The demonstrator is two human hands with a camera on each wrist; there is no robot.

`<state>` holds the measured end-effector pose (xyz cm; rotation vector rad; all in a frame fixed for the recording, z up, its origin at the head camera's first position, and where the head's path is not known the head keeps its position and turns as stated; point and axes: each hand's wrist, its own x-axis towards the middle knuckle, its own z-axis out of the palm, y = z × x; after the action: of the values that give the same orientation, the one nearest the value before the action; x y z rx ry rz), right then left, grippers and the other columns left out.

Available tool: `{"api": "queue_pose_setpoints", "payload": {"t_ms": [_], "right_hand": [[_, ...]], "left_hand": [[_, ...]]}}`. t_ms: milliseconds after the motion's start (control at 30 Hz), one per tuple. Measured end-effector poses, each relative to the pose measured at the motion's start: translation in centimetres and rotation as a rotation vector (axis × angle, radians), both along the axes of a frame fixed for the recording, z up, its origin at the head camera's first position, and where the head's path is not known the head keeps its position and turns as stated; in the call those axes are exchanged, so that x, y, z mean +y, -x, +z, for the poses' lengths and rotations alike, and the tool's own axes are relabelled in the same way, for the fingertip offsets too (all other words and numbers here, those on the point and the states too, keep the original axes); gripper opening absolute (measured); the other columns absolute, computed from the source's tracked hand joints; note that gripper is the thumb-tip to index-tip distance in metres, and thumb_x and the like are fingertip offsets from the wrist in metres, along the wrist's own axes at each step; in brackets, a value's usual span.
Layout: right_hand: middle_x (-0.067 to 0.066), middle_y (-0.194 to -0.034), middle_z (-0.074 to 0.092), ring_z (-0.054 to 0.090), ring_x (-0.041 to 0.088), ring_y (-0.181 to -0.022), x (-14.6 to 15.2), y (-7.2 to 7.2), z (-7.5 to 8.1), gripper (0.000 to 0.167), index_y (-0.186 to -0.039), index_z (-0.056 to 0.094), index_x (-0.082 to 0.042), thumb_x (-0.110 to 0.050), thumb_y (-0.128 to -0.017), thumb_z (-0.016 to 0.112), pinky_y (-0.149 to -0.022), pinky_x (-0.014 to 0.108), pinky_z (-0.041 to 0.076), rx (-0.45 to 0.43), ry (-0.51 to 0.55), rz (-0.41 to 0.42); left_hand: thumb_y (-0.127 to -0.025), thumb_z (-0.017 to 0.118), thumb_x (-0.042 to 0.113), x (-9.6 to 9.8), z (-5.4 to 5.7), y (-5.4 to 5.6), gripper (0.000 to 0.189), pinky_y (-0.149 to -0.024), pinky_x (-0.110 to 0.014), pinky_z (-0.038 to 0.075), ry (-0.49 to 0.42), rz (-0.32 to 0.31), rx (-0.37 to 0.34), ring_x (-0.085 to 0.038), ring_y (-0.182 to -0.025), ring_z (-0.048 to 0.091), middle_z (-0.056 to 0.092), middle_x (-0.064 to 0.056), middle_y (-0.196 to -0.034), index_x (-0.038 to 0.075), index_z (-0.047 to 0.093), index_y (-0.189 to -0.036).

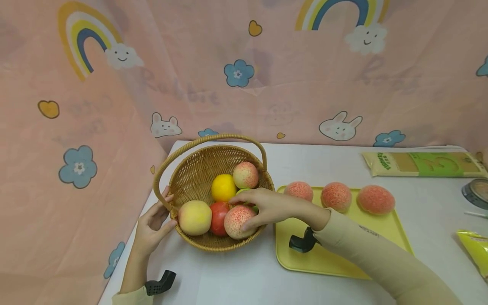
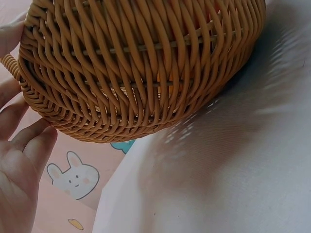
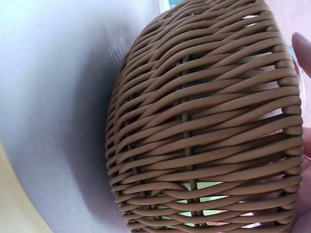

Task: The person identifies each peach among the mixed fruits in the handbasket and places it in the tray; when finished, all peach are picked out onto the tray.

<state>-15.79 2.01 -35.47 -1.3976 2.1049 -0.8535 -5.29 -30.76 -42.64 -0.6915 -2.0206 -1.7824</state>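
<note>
A round wicker basket (image 1: 192, 182) with an arched handle stands on the white table in the head view. My left hand (image 1: 148, 233) grips its left rim by the handle's base; fingers (image 2: 36, 143) meet the weave in the left wrist view. My right hand (image 1: 272, 205) reaches over the right rim, fingers and thumb round a speckled pink peach (image 1: 234, 222) inside. Around that peach lie a red fruit (image 1: 218, 219), a pale yellow peach (image 1: 195, 217), a yellow fruit (image 1: 223, 187) and another speckled peach (image 1: 245, 174). A green fruit (image 1: 241, 192) is mostly hidden under my right hand.
Right of the basket, a yellow tray (image 1: 286, 254) bears three pinkish peaches (image 1: 336, 197) along its back; my right forearm crosses over it. Farther right are a long green-and-tan packet (image 1: 427, 164), a round lidded container (image 1: 478, 192) and a yellow bag (image 1: 476, 250). Printed cloth (image 1: 282, 63) hangs behind.
</note>
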Motion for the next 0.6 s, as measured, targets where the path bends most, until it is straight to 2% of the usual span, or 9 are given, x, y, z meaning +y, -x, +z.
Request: {"api": "queue_pose_setpoints", "payload": {"t_ms": [167, 333, 600], "right_hand": [[0.005, -0.135, 0.055, 0.050, 0.019, -0.124, -0.27, 0.13, 0.21, 0.062, -0.133, 0.053, -0.006, -0.033, -0.081, 0.073, -0.107, 0.039, 0.041, 0.013, -0.055, 0.020], [0.001, -0.131, 0.056, 0.052, 0.014, -0.119, -0.53, 0.27, 0.19, 0.066, -0.133, 0.053, -0.009, -0.038, -0.078, 0.075, -0.103, 0.035, 0.043, 0.015, -0.118, 0.010], [-0.005, -0.126, 0.059, 0.054, 0.010, -0.113, -0.55, 0.06, 0.06, 0.062, -0.127, 0.058, -0.015, -0.040, -0.074, 0.078, -0.098, 0.032, 0.045, 0.036, -0.077, -0.032]], "left_hand": [[-0.076, 0.062, -0.021, 0.00, 0.01, 0.02, 0.055, -0.110, -0.025, 0.034, 0.005, 0.002, 0.002, -0.023, -0.141, 0.032, 0.023, -0.032, -0.150, -0.024, 0.041, -0.127], [-0.076, 0.062, -0.020, 0.05, 0.02, 0.02, 0.055, -0.110, -0.025, 0.034, 0.006, 0.002, 0.004, -0.023, -0.141, 0.032, 0.023, -0.032, -0.150, -0.024, 0.041, -0.127], [-0.076, 0.061, -0.021, 0.02, -0.01, -0.06, 0.055, -0.110, -0.025, 0.034, 0.004, 0.004, -0.001, -0.023, -0.141, 0.032, 0.023, -0.032, -0.150, -0.024, 0.041, -0.127]]}}
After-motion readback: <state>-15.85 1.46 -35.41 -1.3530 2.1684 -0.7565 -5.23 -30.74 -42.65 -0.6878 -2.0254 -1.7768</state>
